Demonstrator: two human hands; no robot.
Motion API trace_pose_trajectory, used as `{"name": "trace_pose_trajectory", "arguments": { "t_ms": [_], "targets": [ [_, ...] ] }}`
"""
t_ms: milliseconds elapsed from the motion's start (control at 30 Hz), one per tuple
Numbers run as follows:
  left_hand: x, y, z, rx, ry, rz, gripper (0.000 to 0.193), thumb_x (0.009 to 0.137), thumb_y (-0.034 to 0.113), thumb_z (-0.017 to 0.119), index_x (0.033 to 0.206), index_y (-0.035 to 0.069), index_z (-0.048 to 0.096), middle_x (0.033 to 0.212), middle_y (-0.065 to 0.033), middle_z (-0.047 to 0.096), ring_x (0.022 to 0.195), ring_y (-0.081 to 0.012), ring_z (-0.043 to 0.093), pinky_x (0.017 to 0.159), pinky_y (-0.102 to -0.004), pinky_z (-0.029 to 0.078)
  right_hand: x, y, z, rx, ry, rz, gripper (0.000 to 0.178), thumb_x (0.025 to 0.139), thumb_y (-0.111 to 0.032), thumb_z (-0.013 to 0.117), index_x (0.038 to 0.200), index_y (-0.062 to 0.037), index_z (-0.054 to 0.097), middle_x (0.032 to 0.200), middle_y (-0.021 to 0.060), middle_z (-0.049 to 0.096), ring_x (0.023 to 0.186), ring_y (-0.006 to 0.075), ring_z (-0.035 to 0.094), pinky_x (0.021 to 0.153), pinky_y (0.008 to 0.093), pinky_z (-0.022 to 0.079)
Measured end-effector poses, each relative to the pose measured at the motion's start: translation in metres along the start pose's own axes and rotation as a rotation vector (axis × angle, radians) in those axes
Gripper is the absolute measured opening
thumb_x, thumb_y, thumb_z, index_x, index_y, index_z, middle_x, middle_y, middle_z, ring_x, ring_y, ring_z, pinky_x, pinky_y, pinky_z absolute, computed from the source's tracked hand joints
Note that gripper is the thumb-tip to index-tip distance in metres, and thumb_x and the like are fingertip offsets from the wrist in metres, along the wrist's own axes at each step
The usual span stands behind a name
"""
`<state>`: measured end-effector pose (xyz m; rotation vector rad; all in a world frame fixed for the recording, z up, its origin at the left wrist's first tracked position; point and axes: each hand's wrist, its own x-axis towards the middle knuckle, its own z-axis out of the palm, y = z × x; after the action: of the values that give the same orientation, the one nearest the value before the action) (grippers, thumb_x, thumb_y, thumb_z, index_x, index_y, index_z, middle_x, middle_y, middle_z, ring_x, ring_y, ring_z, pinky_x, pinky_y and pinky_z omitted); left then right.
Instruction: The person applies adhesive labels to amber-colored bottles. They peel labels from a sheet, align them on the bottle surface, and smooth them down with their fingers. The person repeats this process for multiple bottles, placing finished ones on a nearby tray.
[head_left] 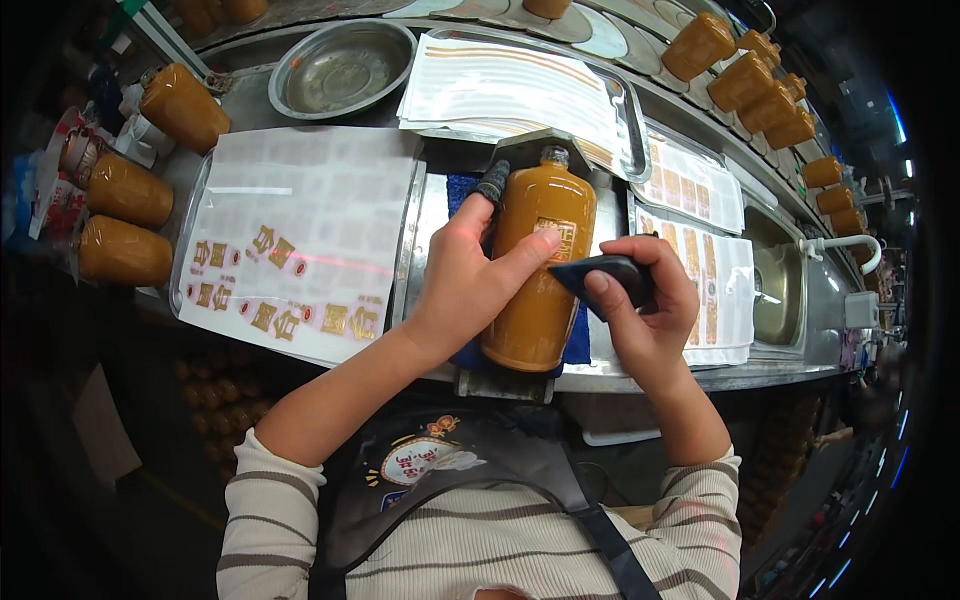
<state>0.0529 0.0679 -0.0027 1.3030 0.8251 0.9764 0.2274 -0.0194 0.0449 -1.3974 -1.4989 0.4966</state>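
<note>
A brown glazed bottle (535, 315) lies on a dark blue cloth (577, 345) on a metal stand, its neck pointing away from me. My left hand (462, 265) grips its left side. The left thumb presses beside a gold decal (560, 232) on the bottle's face, and a dark cover wraps one fingertip near the shoulder. In my right hand (655, 310) is a squeegee (618, 280) with a black grip and dark blue blade. Its blade tip is at the bottle's surface, just below the decal; whether it touches, I cannot tell.
On the left, a tray holds a white decal sheet (300, 200) with several gold characters; brown bottles (128, 190) stand beyond it. A metal basin (342, 70) and stacked paper sheets (510, 85) sit at the back. Right are more decal sheets (735, 290), a sink (780, 285) and a bottle conveyor.
</note>
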Motion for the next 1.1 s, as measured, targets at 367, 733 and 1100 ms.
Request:
{"name": "trace_pose_trajectory", "arguments": {
  "t_ms": [367, 733, 1100],
  "targets": [
    [0.001, 0.017, 0.0, -0.219, 0.036, -0.161, 0.027, 0.097, 0.022, 0.069, 0.106, -0.003, 0.063, 0.092, -0.0044, 0.07, 0.083, -0.0053, 0.063, 0.072, -0.0217, 0.052, 0.017, 0.0, -0.005, -0.092, 0.046, -0.169, 0.024, 0.084, -0.002, 0.078, 0.106, -0.0001, 0.067, 0.091, 0.0084, 0.07, 0.08, 0.0131, 0.067, 0.071, 0.0238, 0.052],
    [0.007, 0.01, -0.017, -0.104, 0.087, -0.097, 0.047, 0.093, 0.009, 0.071, 0.133, -0.009, 0.054, 0.129, -0.0184, 0.063, 0.116, -0.0179, 0.062, 0.101, -0.0306, 0.051, 0.029, -0.006, -0.001, -0.26, 0.013, -0.222, 0.024, 0.082, 0.001, 0.077, 0.104, -0.0013, 0.068, 0.089, 0.0099, 0.07, 0.078, 0.0156, 0.069, 0.07, 0.0266, 0.054],
    [0.008, 0.018, -0.003, -0.22, -0.038, -0.073, 0.04, 0.09, 0.013, 0.076, 0.121, -0.005, 0.058, 0.118, -0.0139, 0.067, 0.111, -0.0161, 0.064, 0.094, -0.0292, 0.053, 0.034, -0.004, -0.005, -0.141, -0.045, -0.2, 0.023, 0.078, 0.002, 0.078, 0.098, 0.0023, 0.067, 0.091, 0.0118, 0.07, 0.076, 0.0189, 0.068, 0.068, 0.0261, 0.053]
  ]
}}
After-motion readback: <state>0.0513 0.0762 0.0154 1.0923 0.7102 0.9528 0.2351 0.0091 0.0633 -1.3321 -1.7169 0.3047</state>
